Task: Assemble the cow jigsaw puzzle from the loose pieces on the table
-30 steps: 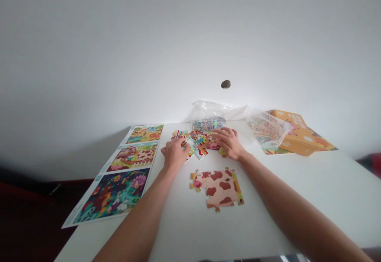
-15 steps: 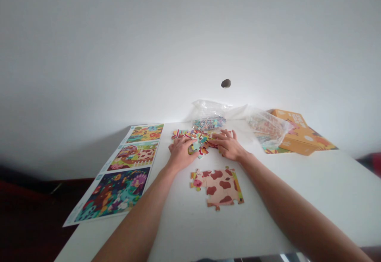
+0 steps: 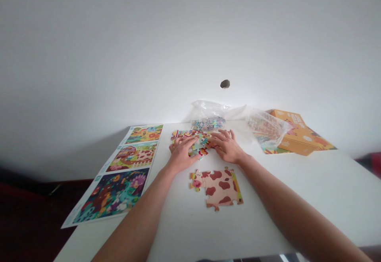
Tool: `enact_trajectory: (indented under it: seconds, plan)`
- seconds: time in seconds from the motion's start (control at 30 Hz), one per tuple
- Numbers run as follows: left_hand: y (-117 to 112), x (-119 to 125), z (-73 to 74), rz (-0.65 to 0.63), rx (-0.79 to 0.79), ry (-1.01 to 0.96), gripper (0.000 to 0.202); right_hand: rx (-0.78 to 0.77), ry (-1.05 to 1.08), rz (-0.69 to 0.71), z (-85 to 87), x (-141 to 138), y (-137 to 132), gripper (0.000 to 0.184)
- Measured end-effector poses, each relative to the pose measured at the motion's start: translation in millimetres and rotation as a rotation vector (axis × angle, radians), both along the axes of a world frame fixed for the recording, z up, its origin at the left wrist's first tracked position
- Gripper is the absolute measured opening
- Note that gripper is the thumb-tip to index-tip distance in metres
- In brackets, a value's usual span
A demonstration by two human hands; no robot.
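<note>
A pile of loose jigsaw pieces (image 3: 201,144) lies between my two hands near the back of the table. My left hand (image 3: 182,153) rests on the pile's left side, its fingers spread over the pieces. From the right, my right hand (image 3: 228,147) touches the pile with its fingers apart. Both are open, and my fingers hide some of the pieces. Nearer to me, a joined section of cow puzzle (image 3: 222,188) lies flat, showing a pink-nosed head and a cream body with brown patches.
On the left lies a sheet with three printed pictures (image 3: 132,155). Behind the pile, a clear bag of pieces (image 3: 208,121) leans near the wall. Another clear bag (image 3: 266,127) and an orange box (image 3: 297,135) are at the right. The wall has a hole (image 3: 225,84).
My fingers have shifted slightly over the pile, and a few pieces between my hands lie a little differently. The cow section remains in place on the table.
</note>
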State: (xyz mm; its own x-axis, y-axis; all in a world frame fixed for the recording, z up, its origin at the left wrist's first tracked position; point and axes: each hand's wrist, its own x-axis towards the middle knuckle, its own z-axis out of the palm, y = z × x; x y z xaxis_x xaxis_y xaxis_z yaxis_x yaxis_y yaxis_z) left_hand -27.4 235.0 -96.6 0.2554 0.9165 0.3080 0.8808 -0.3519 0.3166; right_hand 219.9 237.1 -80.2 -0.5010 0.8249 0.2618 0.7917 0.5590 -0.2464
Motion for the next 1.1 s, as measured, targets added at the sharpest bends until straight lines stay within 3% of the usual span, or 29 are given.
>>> enact_trajectory:
  seconds: [0.17, 1.1]
  plan:
    - [-1.2, 0.6, 1.1, 0.004, -0.007, 0.015, 0.067, -0.018, -0.053, 0.037, 2.0, -4.2, -2.8, 0.046]
    - [-2.9, 0.0, 5.4, -0.001, 0.016, 0.026, 0.055, 0.012, 0.002, -0.133, -5.9, -1.7, -2.0, 0.041]
